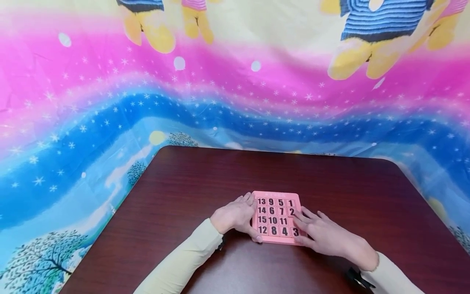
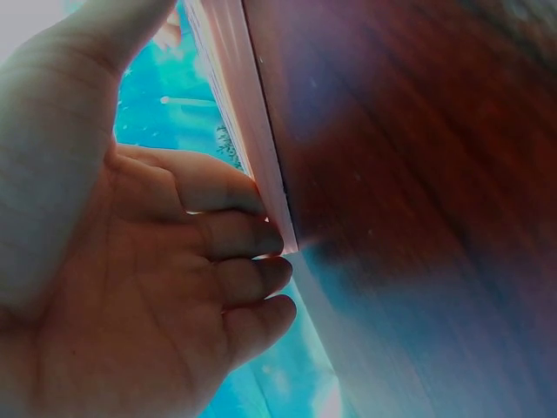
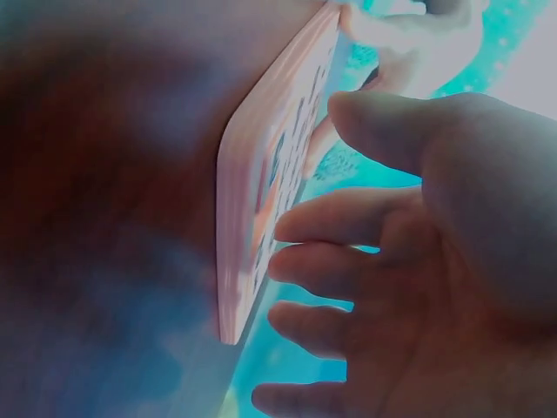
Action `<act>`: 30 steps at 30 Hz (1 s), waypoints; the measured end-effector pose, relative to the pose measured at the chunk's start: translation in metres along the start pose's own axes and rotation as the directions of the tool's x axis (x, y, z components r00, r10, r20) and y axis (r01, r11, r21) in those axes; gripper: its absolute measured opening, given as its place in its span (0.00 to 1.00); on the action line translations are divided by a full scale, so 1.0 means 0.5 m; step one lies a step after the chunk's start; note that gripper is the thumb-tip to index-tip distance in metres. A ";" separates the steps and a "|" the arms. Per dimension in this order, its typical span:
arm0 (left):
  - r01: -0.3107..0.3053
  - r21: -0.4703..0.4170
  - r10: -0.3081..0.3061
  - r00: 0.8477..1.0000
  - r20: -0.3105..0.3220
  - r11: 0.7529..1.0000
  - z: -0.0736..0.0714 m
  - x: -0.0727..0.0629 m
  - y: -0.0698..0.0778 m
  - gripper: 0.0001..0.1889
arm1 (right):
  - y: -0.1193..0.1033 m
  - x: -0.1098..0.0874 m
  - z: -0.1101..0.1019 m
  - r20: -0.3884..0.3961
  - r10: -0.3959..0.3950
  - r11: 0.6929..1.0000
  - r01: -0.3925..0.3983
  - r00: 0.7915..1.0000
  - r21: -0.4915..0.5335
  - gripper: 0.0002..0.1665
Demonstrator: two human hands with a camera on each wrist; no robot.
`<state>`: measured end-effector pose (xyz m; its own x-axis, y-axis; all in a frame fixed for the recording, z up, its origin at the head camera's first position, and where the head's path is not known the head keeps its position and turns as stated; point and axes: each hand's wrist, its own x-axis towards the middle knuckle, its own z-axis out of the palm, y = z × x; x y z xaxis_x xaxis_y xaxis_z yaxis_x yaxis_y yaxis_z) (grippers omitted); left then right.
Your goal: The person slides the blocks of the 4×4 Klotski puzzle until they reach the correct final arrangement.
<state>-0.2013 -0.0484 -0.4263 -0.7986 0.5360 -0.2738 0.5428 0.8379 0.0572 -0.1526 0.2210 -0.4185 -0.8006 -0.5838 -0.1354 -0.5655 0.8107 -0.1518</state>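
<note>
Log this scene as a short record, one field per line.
Object: pink number puzzle, lying flat
Top row: 13, 9, 5, 1
Third row: 15, 10, 11, then no number visible
Bottom row: 12, 8, 4, 3
Left hand: touching puzzle's left edge
Right hand: at puzzle's right side
Surface: dark brown table
Backdrop: colourful printed cloth

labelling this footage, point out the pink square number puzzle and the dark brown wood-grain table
Pink square number puzzle [image 1: 277, 216]: head view, centre of its numbered face.
Dark brown wood-grain table [image 1: 209, 173]: head view, bare far part of its top.
</note>
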 end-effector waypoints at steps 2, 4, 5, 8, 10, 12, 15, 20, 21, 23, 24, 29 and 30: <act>0.000 -0.001 0.000 1.000 0.002 1.000 0.000 0.000 0.001 0.67 | -0.008 -0.016 0.001 0.000 -0.014 1.000 0.014 1.000 0.001 0.38; 0.003 0.003 -0.003 1.000 0.002 1.000 -0.001 0.001 0.001 0.67 | -0.016 -0.032 0.003 -0.003 -0.028 1.000 0.028 1.000 -0.003 0.38; 0.004 0.007 -0.004 1.000 0.003 1.000 -0.001 0.001 0.001 0.67 | -0.020 -0.038 0.004 -0.003 -0.034 0.999 0.034 0.999 -0.003 0.38; 0.006 0.013 -0.006 1.000 0.008 1.000 -0.002 0.001 0.001 0.67 | -0.028 -0.055 0.009 0.012 -0.042 0.999 0.042 0.999 0.010 0.38; 0.005 0.014 -0.005 1.000 0.011 1.000 -0.002 0.001 0.001 0.66 | -0.032 -0.063 0.012 0.020 -0.049 0.999 0.049 0.999 0.011 0.38; 0.005 0.014 -0.005 1.000 0.013 1.000 -0.002 0.000 0.001 0.66 | -0.036 -0.068 0.012 0.033 -0.048 0.999 0.048 0.998 0.015 0.38; 0.008 0.010 -0.009 1.000 0.013 1.000 -0.001 0.000 0.000 0.66 | -0.040 -0.071 0.012 0.027 -0.068 0.998 0.068 0.997 -0.003 0.38; 0.006 0.001 -0.006 1.000 0.011 1.000 0.000 0.002 0.003 0.67 | -0.040 -0.070 0.010 0.017 -0.079 0.997 0.079 0.997 -0.022 0.37; 0.004 -0.001 -0.004 1.000 0.009 1.000 0.001 0.002 0.002 0.67 | -0.040 -0.069 0.010 0.016 -0.078 0.997 0.078 0.997 -0.022 0.37; 0.003 -0.005 -0.003 1.000 0.007 1.000 0.001 0.002 0.002 0.67 | -0.037 -0.065 0.009 0.016 -0.075 0.997 0.076 0.997 -0.018 0.37; 0.003 -0.008 -0.003 1.000 0.006 1.000 0.001 0.002 0.002 0.67 | -0.036 -0.062 0.009 0.017 -0.072 0.997 0.073 0.997 -0.014 0.37; 0.007 -0.006 -0.007 1.000 0.005 1.000 0.002 0.001 0.001 0.66 | -0.027 -0.046 0.007 0.029 -0.060 0.998 0.059 0.998 0.016 0.37; 0.005 -0.005 -0.005 1.000 0.006 1.000 0.002 0.001 0.001 0.66 | -0.025 -0.043 0.007 0.033 -0.052 0.998 0.051 0.998 0.021 0.37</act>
<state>-0.2012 -0.0479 -0.4276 -0.7995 0.5313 -0.2802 0.5378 0.8409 0.0603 -0.1277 0.2235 -0.4169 -0.7630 -0.6264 -0.1599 -0.6015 0.7785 -0.1795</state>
